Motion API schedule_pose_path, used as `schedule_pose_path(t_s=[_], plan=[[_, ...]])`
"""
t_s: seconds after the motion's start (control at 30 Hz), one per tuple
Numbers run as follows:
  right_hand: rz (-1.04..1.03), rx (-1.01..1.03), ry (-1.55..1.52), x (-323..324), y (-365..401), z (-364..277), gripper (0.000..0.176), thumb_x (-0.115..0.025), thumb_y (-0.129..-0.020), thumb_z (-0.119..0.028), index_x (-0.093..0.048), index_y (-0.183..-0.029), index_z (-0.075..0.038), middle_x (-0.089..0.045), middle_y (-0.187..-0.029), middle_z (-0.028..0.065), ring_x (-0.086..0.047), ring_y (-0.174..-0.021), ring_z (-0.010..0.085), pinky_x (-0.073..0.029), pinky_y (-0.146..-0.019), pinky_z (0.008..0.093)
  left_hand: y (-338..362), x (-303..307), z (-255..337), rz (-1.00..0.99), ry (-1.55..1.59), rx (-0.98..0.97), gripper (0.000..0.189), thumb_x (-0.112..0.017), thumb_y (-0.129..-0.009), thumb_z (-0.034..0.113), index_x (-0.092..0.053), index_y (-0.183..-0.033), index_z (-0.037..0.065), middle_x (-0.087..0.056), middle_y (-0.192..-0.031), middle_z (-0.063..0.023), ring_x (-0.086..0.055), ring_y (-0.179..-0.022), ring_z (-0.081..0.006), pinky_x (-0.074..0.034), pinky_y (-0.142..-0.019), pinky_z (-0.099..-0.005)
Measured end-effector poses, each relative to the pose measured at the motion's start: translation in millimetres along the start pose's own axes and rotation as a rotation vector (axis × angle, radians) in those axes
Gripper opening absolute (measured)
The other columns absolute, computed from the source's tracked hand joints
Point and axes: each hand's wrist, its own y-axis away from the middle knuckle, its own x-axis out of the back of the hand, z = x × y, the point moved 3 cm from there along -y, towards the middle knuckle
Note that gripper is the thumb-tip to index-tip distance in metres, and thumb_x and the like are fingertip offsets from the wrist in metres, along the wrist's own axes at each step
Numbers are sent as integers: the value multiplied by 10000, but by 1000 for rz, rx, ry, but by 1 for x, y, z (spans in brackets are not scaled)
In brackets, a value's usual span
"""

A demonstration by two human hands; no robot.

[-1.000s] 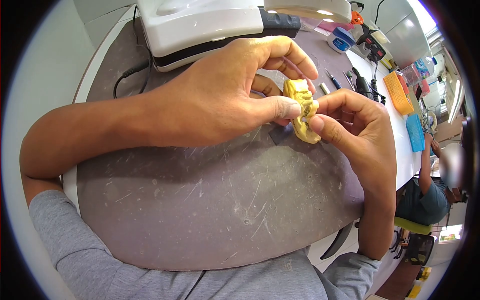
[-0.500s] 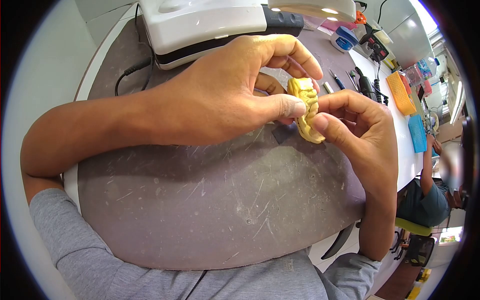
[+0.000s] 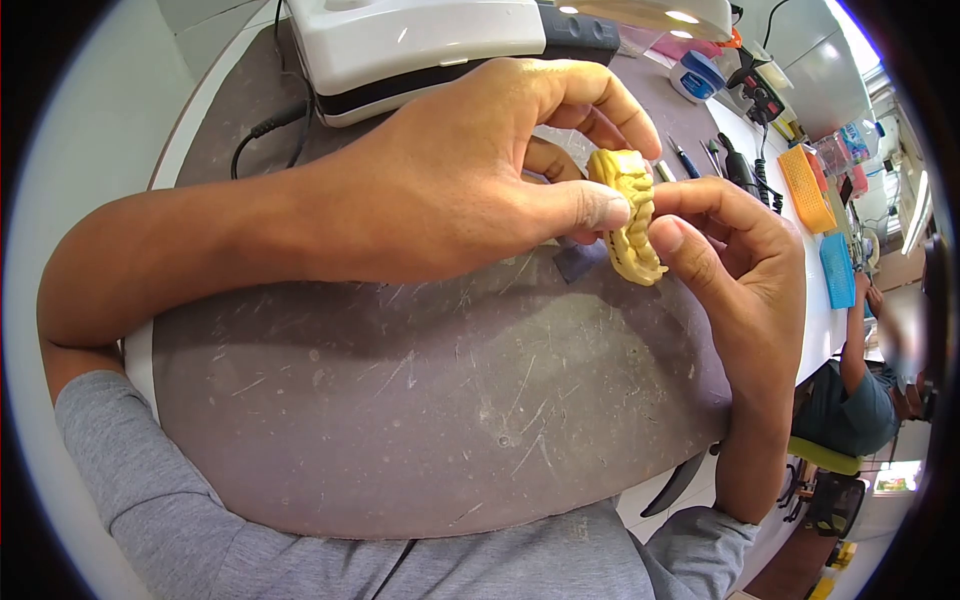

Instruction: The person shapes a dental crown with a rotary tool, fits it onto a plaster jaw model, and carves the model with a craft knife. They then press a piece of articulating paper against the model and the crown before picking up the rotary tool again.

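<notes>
A yellow dental cast (image 3: 628,232) with a row of teeth is tilted on end above the bench. My left hand (image 3: 480,170) grips it from the left, its thumb pressed on the front face and the index finger arched over the top. My right hand (image 3: 745,250) is at the toothed edge on the right, with thumb and bent index finger against the cast. The tips of the right fingers are partly hidden. Below the cast, a small dark grey piece (image 3: 580,262) lies on the scratched brown bench mat (image 3: 430,400).
A white machine (image 3: 420,45) with a black cable (image 3: 280,120) stands at the back, near a lamp (image 3: 650,15). To the right are a blue-lidded jar (image 3: 696,76), slim tools (image 3: 685,160), a handpiece (image 3: 738,165), an orange basket (image 3: 805,190) and a blue basket (image 3: 837,270). A co-worker (image 3: 850,405) sits far right.
Both hands and the cast appear slightly farther right in the view, as does the background. The right thumb has shifted up a little along the cast's edge.
</notes>
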Motion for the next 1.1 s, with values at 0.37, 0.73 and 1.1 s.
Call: schedule_pose_path(t_s=[0.37, 0.73, 1.1], plan=[[13, 32, 25, -1, -2, 4, 214, -723, -917, -132, -675, -1037, 38, -677, -973, 47, -637, -889, 93, -512, -800, 230, 3, 2, 3, 117, -34, -84, 320, -672, -880, 139, -607, -1136, -42, -670, -1003, -127, -672, -897, -156, -536, -839, -276], [8, 49, 24, -1, -2, 6, 190, -723, -912, -113, -693, -1025, 37, -680, -963, 57, -637, -877, 103, -499, -792, 232, 3, 2, 2, 116, -18, -98, 327, -674, -876, 146, -609, -1135, -44, -665, -1018, -135, -670, -899, -156, -536, -834, -279], [-16, -23, -12, 0, 0, 4, 182, -721, -898, -64, -662, -1032, 46, -676, -992, 75, -649, -933, 120, -517, -847, 253, 3, 2, 3, 124, -59, -80, 306, -695, -859, 160, -636, -1097, -24, -683, -975, -108, -660, -855, -138, -523, -792, -264]])
